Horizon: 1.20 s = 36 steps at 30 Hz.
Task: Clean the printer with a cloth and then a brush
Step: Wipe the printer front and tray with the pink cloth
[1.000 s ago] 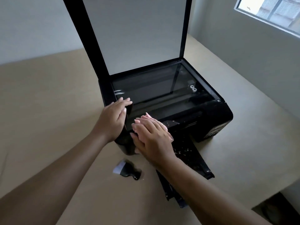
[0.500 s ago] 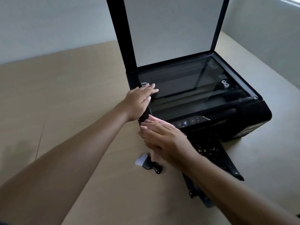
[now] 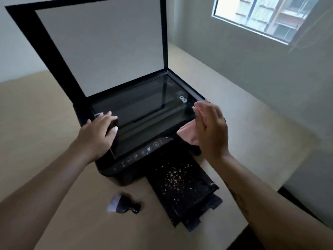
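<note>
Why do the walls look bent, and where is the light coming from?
Head view: the wide-angle lens bows the walls and the raised lid of the black printer; daylight enters through the upper-right window; the black brush with white bristles looks blurred.

Plain office rm: printer [image 3: 144, 112], desk [image 3: 45, 123], window [image 3: 261, 13]

Open black printer [image 3: 142, 112], pink cloth [image 3: 187, 132], brush [image 3: 124, 204]
</note>
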Motion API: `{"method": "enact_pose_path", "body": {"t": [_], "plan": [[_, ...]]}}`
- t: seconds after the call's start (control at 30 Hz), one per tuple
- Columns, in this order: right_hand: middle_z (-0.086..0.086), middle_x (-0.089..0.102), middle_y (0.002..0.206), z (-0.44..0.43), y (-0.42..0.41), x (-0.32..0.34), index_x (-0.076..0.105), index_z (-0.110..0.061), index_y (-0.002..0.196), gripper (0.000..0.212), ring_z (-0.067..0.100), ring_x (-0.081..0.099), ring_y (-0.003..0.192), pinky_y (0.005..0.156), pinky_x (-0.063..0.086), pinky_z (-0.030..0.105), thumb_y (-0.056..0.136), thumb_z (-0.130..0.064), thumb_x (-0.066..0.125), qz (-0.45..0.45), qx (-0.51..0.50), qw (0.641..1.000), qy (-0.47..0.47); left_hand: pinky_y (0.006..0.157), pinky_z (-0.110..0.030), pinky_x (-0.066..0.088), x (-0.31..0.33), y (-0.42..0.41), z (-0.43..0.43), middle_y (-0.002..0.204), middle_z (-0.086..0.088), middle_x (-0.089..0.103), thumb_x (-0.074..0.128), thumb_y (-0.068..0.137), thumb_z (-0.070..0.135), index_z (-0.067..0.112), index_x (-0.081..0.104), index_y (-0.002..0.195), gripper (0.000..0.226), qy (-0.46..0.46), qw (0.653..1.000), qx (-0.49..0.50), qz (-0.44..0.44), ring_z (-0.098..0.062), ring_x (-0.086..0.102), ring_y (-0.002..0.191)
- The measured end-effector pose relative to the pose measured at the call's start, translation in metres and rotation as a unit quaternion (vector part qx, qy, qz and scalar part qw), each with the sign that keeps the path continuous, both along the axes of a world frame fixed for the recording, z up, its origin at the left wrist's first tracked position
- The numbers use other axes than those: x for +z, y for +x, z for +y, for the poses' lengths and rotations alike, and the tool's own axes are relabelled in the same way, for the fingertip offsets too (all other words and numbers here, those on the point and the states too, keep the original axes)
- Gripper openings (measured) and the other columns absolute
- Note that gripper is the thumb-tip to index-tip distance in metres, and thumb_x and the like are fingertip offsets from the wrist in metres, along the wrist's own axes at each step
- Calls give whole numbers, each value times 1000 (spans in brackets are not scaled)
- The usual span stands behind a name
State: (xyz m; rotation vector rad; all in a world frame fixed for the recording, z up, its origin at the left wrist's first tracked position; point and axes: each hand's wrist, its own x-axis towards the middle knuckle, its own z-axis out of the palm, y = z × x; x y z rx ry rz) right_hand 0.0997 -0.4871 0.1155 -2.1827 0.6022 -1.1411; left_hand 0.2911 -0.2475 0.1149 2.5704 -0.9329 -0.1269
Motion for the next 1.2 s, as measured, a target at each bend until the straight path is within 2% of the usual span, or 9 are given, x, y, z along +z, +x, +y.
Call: {"method": "enact_pose_path", "body": {"t": [0.2,0.33,0.43,0.63,0.73,0.83,1.0,1.1,1.2], "plan": [[14,55,136,-60,-16,-54,63,-13,117,35,30,40,139,115,32,47,94,-38,55,161,65,979,-105,114,-58,-11,3,-61,-50,163,11,8,21,67,90,46,22,148,93,84,996,-24,33,-25,-10,150],[15,56,136,-64,-16,-58,63,-12,114,20,28,43,137,105,41,54,99,-17,49,50,34,998,12,115,-61,-6,-3,-65,-53,164,11,3,18,63,95,46,19,148,99,124,992,-5,-32,-26,-11,149],[15,58,133,-34,6,-62,59,-17,113,19,29,43,137,109,36,55,98,-20,49,9,-69,996,50,116,-60,-4,-2,-69,-54,163,12,5,19,63,95,46,21,147,97,114,993,5,-33,-24,-9,150],[8,48,143,-30,-10,-65,57,-13,124,25,27,30,144,117,29,37,100,-15,48,-43,-7,996,83,115,-61,-4,-3,-67,-56,162,11,7,24,68,91,46,21,146,90,116,993,3,-29,-23,-8,150],[11,50,141,3,-17,-56,45,-12,131,31,18,47,134,106,42,22,100,-13,49,-163,-109,948,251,115,-61,-3,-3,-69,-56,162,10,8,24,69,91,46,21,145,89,113,993,0,-26,-24,-7,149],[7,51,134,50,4,-60,43,-13,128,36,13,54,124,102,49,31,96,-16,58,-251,-197,862,394,116,-61,-2,-2,-69,-56,162,10,9,24,69,91,45,23,146,90,107,994,-5,-25,-24,-6,150],[10,39,135,62,57,-41,50,-5,130,41,14,51,122,104,43,19,93,-17,62,-326,-336,750,468,116,-61,-3,-2,-68,-56,162,9,9,26,69,92,46,23,146,90,102,994,-13,-21,-23,-6,149],[2,47,135,82,67,-35,44,-11,137,46,5,53,119,103,43,21,96,-28,57,-337,-335,734,485,115,-61,-3,-2,-68,-55,162,9,10,27,69,91,45,24,146,90,98,995,-21,-24,-23,-6,149],[-21,50,125,113,68,-35,38,-18,142,53,-18,49,110,95,38,6,92,-34,48,-336,-241,774,480,115,-62,-3,-2,-65,-54,162,10,9,21,65,94,45,22,146,94,101,994,-26,-27,-23,-6,149]]}}
